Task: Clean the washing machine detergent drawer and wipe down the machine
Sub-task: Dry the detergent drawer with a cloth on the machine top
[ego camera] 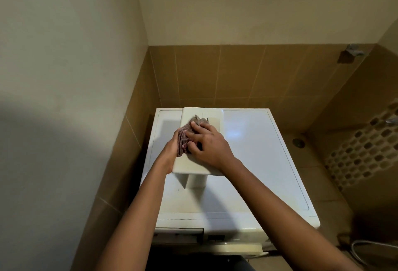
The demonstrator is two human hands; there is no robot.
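The white detergent drawer [212, 117] lies upside down across the left part of the white washing machine's top [254, 141]. A crumpled grey and pink checked cloth [189, 132] sits on the drawer's flat underside. My right hand [206, 143] rests on the cloth with its fingers bent over it, pressing it onto the drawer. My left hand [171, 150] holds the drawer's left edge, with its fingers hidden behind the cloth. The empty drawer slot [178, 233] shows at the machine's front top left.
Tan tiled walls close in behind and on both sides of the machine. A floor drain [298, 142] lies to the right of it, a pebble-patterned strip [364, 152] further right, and a white hose [366, 251] at the lower right. A metal wall fitting [353, 52] sticks out above.
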